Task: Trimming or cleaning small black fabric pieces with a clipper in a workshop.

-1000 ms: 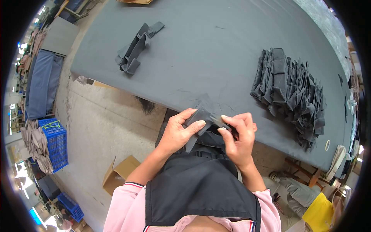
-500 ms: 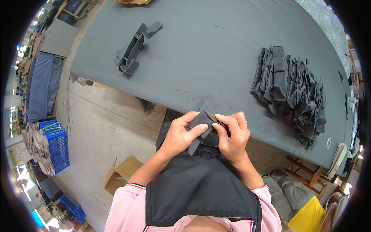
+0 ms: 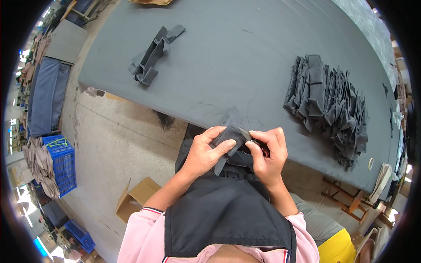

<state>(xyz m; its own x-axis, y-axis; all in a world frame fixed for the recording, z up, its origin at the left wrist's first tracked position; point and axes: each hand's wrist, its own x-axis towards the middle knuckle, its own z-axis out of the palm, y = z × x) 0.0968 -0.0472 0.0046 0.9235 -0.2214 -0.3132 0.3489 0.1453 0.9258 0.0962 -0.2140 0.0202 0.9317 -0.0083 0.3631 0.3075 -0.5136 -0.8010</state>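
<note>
My left hand (image 3: 208, 147) is closed on a small folded piece of dark grey fabric (image 3: 228, 135), thumb on top and fingers beneath. A narrow strip of the fabric hangs below the thumb. At the fabric's right edge, my right hand (image 3: 268, 151) is closed in a pinch, its fingertips right against the cloth. Inside its curled fingers shows part of a small dark object (image 3: 265, 150) with a reddish part; its kind is mostly hidden. Both hands are at the table's near edge, above my black apron (image 3: 228, 210).
A grey-covered table (image 3: 219, 57) spreads ahead, with loose threads on it. A small bundle of dark fabric pieces (image 3: 153, 55) lies at left, a long stack of similar pieces (image 3: 326, 105) at right. A cardboard box (image 3: 139, 197), blue crate (image 3: 64, 166) and wooden stool (image 3: 348, 201) stand around.
My right hand has shifted slightly right and turned, so more of the dark object and its reddish part shows. My left hand still holds the fabric in nearly the same place.
</note>
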